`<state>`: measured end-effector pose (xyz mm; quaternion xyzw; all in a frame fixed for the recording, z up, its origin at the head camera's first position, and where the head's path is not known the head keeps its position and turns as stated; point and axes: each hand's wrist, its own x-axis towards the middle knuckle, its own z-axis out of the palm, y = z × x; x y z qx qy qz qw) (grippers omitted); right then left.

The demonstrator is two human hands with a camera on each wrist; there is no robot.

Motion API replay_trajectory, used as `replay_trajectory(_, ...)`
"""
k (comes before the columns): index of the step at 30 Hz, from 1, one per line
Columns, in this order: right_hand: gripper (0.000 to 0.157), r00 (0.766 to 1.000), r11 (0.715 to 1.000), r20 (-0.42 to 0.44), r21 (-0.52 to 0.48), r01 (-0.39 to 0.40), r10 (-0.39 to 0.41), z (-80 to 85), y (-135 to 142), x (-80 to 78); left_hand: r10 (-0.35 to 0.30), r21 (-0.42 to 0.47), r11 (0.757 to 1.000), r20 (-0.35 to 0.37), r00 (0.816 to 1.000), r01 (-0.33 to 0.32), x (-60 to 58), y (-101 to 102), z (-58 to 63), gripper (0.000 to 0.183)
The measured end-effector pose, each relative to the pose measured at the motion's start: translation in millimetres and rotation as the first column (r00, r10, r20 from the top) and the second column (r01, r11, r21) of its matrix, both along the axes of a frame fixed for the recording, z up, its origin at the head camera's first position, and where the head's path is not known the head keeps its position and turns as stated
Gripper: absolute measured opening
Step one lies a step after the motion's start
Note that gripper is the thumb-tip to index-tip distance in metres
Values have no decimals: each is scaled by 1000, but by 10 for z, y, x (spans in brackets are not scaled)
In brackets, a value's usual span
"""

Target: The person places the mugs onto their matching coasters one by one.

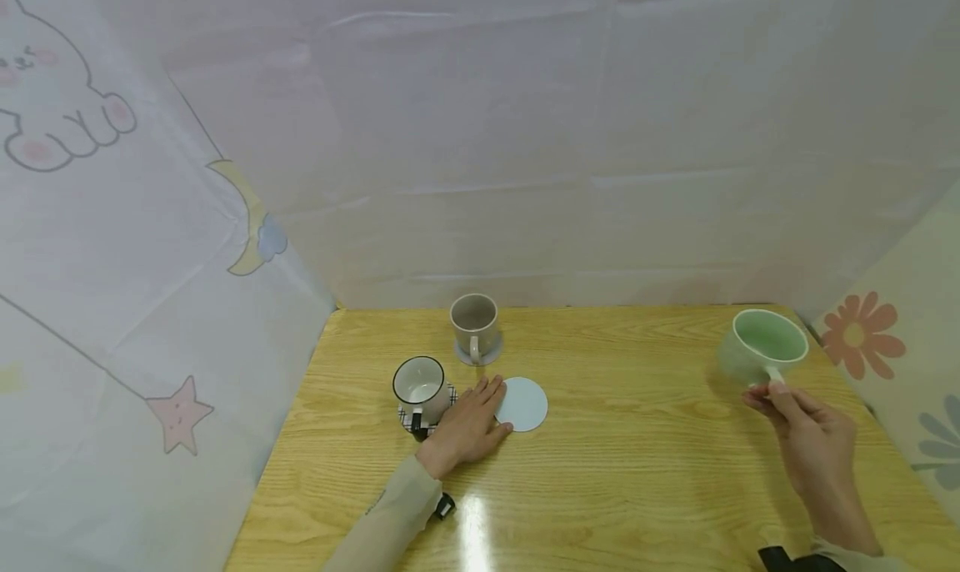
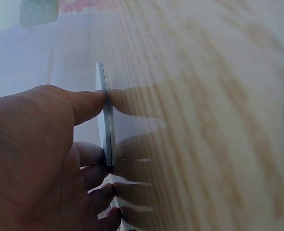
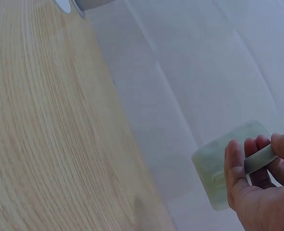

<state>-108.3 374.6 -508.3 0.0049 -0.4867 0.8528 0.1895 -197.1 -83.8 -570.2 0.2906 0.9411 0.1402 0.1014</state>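
Note:
My left hand (image 1: pixel 471 426) lies low over the table, its fingers fairly straight, thumb and forefinger touching the edge of a round white coaster (image 1: pixel 527 405). In the left wrist view, that coaster (image 2: pixel 102 120) appears edge-on beside the thumb, flat against the wood. A pale green mug (image 1: pixel 763 345) is held up at the right by my right hand (image 1: pixel 817 443), which pinches its handle. The right wrist view shows thumb and fingers around the handle (image 3: pixel 260 159). Just left of my left hand, a white mug with a black rim (image 1: pixel 420 384) stands on a checked coaster (image 1: pixel 452 393).
Behind the left hand, a grey-beige mug (image 1: pixel 474 318) stands on a grey coaster (image 1: pixel 491 353). A wood-grain table (image 1: pixel 615 472) stretches between the hands. Pale printed sheeting (image 1: pixel 525 180) rises behind it and at both sides.

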Motion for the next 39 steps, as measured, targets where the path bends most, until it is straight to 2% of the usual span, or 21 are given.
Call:
replay_trajectory(5, 22, 999, 998, -5, 45, 32, -32, 4, -68, 13, 1, -2, 1000, 2, 1000, -1, 0, 0, -2, 75)
replay_trajectory(11, 22, 999, 996, 3, 79, 35, -35, 4, -102, 54, 2, -3, 1000, 1, 1000, -2, -1, 0, -13, 75)
replay_trajectory(24, 24, 998, 1000, -62, 29, 6, -4, 47, -214, 106, 2, -10, 1000, -7, 1000, -2, -7, 0, -29, 75)
replay_trajectory(33, 24, 998, 999, -50, 42, 30, -28, 80, -311, 151, 0, -21, 1000, -19, 1000, 0, -20, 5, -46, 75)
replay_trajectory(39, 23, 994, 1000, -108, 2, -1, 2, 90, -389, 162, 4, -17, 1000, -10, 1000, -4, -16, 7, -44, 75)
